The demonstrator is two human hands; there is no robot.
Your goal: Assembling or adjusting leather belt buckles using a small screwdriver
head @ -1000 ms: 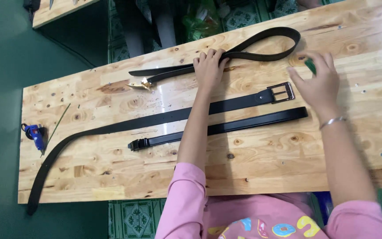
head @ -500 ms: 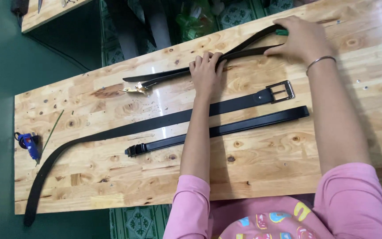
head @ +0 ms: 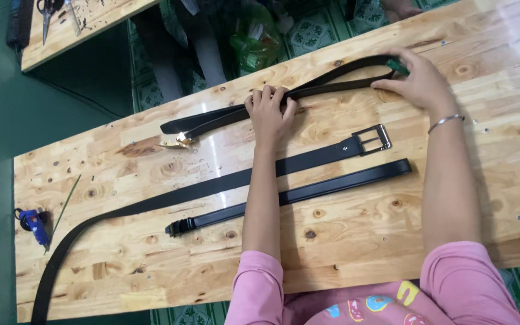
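folded belt (head: 224,117): its middle lies under the left hand (head: 270,111), its far loop under the right hand (head: 419,84).
green object (head: 399,65): only a sliver shows past the right fingers (head: 399,55); kind unclear.
long belt (head: 151,206): crossed by the left forearm; its tail runs off the bottom edge.
scissors (head: 46,13): cut off by the top edge.
table (head: 356,241): right end out of frame.

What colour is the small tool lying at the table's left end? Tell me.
Blue, the small tool shows best in the head view.

Black belts (head: 308,90), pale knotty wood table (head: 482,174), pink sleeves (head: 260,289) (printed shirt)
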